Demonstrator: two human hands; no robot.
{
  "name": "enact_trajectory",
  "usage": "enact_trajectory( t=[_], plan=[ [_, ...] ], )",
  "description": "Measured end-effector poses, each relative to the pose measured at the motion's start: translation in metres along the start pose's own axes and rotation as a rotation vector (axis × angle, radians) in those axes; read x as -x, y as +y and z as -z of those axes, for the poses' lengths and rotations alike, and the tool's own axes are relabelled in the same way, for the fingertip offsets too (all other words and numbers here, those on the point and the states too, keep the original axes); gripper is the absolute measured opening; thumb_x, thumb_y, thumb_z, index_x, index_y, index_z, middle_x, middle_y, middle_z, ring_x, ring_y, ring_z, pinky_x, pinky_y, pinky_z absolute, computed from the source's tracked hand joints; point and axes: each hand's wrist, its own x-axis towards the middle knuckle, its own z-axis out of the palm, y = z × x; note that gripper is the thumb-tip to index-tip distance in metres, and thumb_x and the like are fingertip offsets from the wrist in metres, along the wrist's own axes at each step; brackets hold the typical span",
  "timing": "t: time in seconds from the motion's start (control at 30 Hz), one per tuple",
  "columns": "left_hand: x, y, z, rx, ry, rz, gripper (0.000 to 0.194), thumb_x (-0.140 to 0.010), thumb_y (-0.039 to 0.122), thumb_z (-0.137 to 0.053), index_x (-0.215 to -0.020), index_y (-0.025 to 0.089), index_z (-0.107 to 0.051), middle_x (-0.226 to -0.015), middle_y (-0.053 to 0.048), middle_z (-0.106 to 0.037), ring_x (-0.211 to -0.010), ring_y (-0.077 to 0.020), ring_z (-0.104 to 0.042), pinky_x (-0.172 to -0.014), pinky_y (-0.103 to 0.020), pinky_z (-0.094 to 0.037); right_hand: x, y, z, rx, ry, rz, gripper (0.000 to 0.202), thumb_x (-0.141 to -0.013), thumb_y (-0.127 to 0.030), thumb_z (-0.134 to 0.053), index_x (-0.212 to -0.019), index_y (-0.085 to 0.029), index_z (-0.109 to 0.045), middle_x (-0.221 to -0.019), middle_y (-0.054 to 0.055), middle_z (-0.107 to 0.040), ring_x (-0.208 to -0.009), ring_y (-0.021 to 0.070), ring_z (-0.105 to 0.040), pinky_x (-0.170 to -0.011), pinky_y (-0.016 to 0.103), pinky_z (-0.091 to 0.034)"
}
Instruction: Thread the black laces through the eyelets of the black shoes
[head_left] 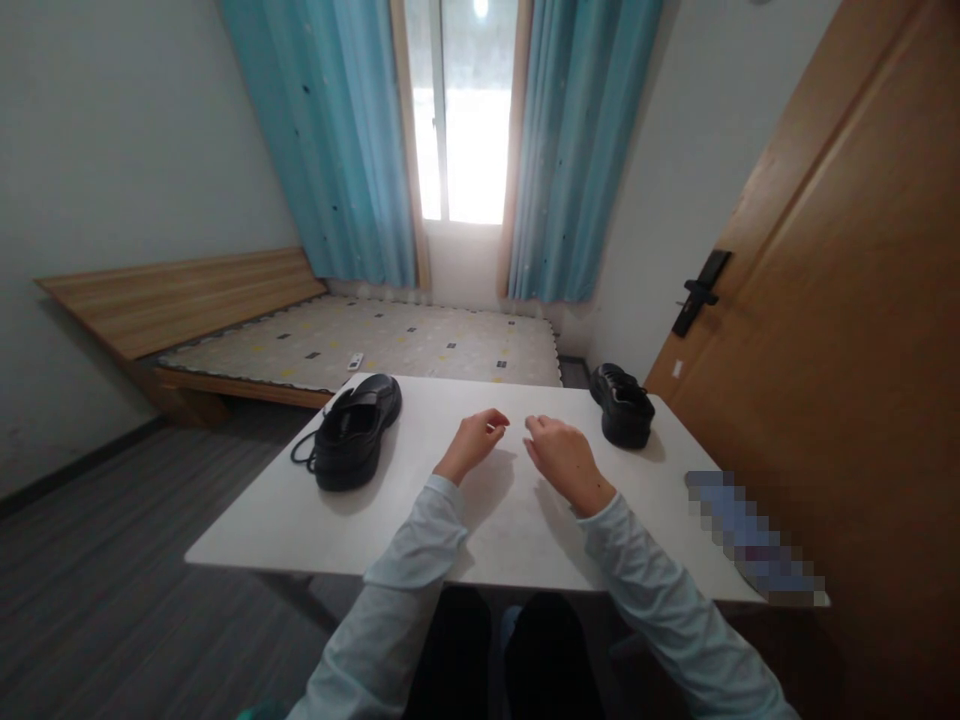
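Observation:
Above the middle of the white table (420, 535), my left hand (478, 440) hovers with loosely bent fingers, and nothing is in it. My right hand (564, 455) faces it across a small gap, fingers half curled and also without anything in them. A black shoe (352, 435) rests at the table's left side, its lace hanging loose over the outer edge. The other black shoe (624, 408) sits at the far right corner, closer to my right hand. Neither hand touches a shoe.
A blurred-out flat item (750, 535) lies along the table's right edge, beside a wooden door (847, 300). Behind the table stands a low bed (420, 345) with a small white object (355, 361) on it. My knees are under the near edge.

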Motion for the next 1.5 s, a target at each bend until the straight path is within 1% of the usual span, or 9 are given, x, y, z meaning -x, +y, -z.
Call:
enact_trajectory(
  t=[0.1, 0.23, 0.37, 0.53, 0.8, 1.0, 1.2, 1.33, 1.5],
  plan=[
    [0.0, -0.001, 0.001, -0.058, 0.019, -0.005, 0.019, -0.081, 0.013, -0.052, -0.092, 0.017, -0.066, -0.089, -0.004, -0.071, -0.08, -0.0143, -0.066, -0.077, -0.024, -0.049, 0.0, -0.013, -0.005, -0.134, -0.049, 0.212, 0.011, -0.088, -0.019, -0.054, -0.098, -0.017, -0.057, -0.091, 0.007, -0.066, -0.082, 0.0177, -0.063, -0.068, 0.026, -0.043],
    [0.002, 0.0, 0.006, -0.293, 0.131, 0.024, 0.02, -0.081, 0.012, -0.049, -0.093, 0.017, -0.065, -0.092, -0.006, -0.069, -0.088, -0.0167, -0.063, -0.084, -0.028, -0.046, 0.002, -0.017, -0.025, -0.204, -0.048, 0.324, 0.006, -0.089, -0.017, -0.052, -0.09, -0.016, -0.058, -0.086, 0.006, -0.066, -0.079, 0.0157, -0.061, -0.07, 0.025, -0.042],
    [0.004, 0.0, 0.017, -0.492, 0.242, 0.121, 0.021, -0.084, 0.017, -0.047, -0.098, 0.018, -0.063, -0.096, -0.007, -0.067, -0.094, -0.0202, -0.059, -0.085, -0.031, -0.043, 0.006, -0.014, -0.047, -0.274, 0.022, 0.32, 0.013, -0.09, -0.015, -0.048, -0.083, -0.016, -0.059, -0.08, 0.006, -0.064, -0.075, 0.0153, -0.059, -0.069, 0.025, -0.041],
    [0.011, 0.006, 0.036, -0.614, 0.235, 0.177, 0.022, -0.085, 0.021, -0.047, -0.1, 0.018, -0.063, -0.098, -0.008, -0.066, -0.093, -0.0217, -0.058, -0.08, -0.031, -0.041, 0.012, -0.008, -0.06, -0.381, 0.044, 0.29, 0.009, -0.087, -0.013, -0.051, -0.085, -0.016, -0.06, -0.082, 0.005, -0.065, -0.075, 0.0148, -0.059, -0.069, 0.024, -0.04],
    [0.057, 0.027, 0.083, -0.875, 0.267, 0.235, 0.027, -0.085, 0.023, -0.047, -0.108, 0.02, -0.061, -0.105, -0.011, -0.062, -0.098, -0.0298, -0.053, -0.08, -0.04, -0.037, 0.014, -0.006, -0.064, -0.48, 0.057, 0.254, 0.009, -0.085, -0.011, -0.053, -0.083, -0.016, -0.06, -0.077, 0.004, -0.064, -0.069, 0.0143, -0.057, -0.066, 0.024, -0.04],
    [0.087, 0.01, 0.111, -0.994, 0.269, 0.423, 0.04, -0.082, 0.018, -0.048, -0.121, 0.016, -0.055, -0.108, -0.017, -0.06, -0.098, -0.0337, -0.052, -0.077, -0.042, -0.037, 0.014, -0.007, -0.064, -0.508, 0.087, 0.251, 0.01, -0.085, -0.011, -0.052, -0.083, -0.017, -0.06, -0.076, 0.004, -0.064, -0.069, 0.0141, -0.056, -0.066, 0.024, -0.04],
    [0.095, -0.013, 0.127, -0.965, 0.223, 0.448, 0.037, -0.079, 0.016, -0.049, -0.114, 0.02, -0.06, -0.099, -0.014, -0.066, -0.101, -0.0335, -0.052, -0.084, -0.049, -0.033, 0.015, -0.005, -0.064, -0.498, 0.077, 0.249, 0.01, -0.085, -0.011, -0.052, -0.083, -0.017, -0.06, -0.074, 0.003, -0.063, -0.066, 0.0133, -0.055, -0.065, 0.023, -0.039],
    [0.094, -0.019, 0.134, -0.954, 0.2, 0.442, 0.035, -0.077, 0.018, -0.052, -0.109, 0.022, -0.066, -0.095, -0.016, -0.067, -0.099, -0.035, -0.053, -0.079, -0.046, -0.035, 0.016, -0.005, -0.063, -0.5, 0.063, 0.237, 0.01, -0.085, -0.012, -0.052, -0.083, -0.017, -0.06, -0.074, 0.002, -0.063, -0.066, 0.0129, -0.055, -0.064, 0.023, -0.038],
    [0.088, -0.017, 0.139, -0.911, 0.297, 0.377, 0.037, -0.078, 0.017, -0.049, -0.11, 0.02, -0.067, -0.092, -0.016, -0.067, -0.097, -0.0348, -0.053, -0.072, -0.042, -0.036, 0.015, -0.005, -0.062, -0.497, 0.04, 0.232, 0.01, -0.085, -0.012, -0.052, -0.084, -0.017, -0.061, -0.073, 0.002, -0.063, -0.065, 0.0128, -0.055, -0.063, 0.022, -0.038]
  ],
)
